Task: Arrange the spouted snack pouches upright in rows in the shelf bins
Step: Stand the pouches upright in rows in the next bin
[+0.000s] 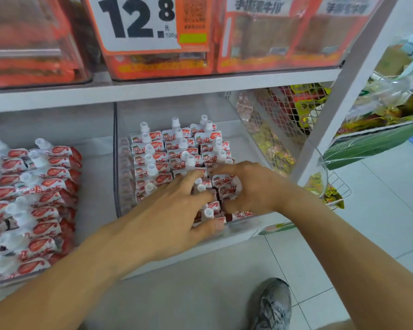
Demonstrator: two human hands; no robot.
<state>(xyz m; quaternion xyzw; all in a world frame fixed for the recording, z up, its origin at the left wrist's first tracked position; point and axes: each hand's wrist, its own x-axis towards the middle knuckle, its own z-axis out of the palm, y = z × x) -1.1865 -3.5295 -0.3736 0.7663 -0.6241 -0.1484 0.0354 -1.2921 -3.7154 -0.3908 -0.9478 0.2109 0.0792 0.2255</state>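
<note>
At 5 o'clock in the frame, nearest the camera, a grey sneaker (273,303) rests on the tiled floor (379,210). Both forearms extend from the lower edge toward the centre.

The left hand (174,215) lies across the front rows of the clear middle bin (116,163), fingers spread over the pouch tops and thumb hooked along the front pouches at 6 o'clock of the bin. It presses rather than grasps; no pouch is enclosed. The right hand (253,186), at 3 o'clock of the left hand, curls its fingers around a small cluster of front-row pouches (227,188); the grip appears partly closed on them.

Beyond the hands, the spouted pouches (169,148) stand upright in three rows, white caps up, reaching toward the rear wall. The bin's right side, at 3 o'clock, shows bare floor.

At 9 o'clock, the left bin (86,186) holds pouches that lean backward in two rows.

Farther back, at 12 o'clock, the upper shelf (153,89) carries orange-packaged goods and a price sign (134,20).

Risk: the front rows are probably being compacted. Uneven pressure from the two hands may tip the unsupported right-hand row into the open space. Lifting either hand abruptly may let the front pouches fall forward.
</note>
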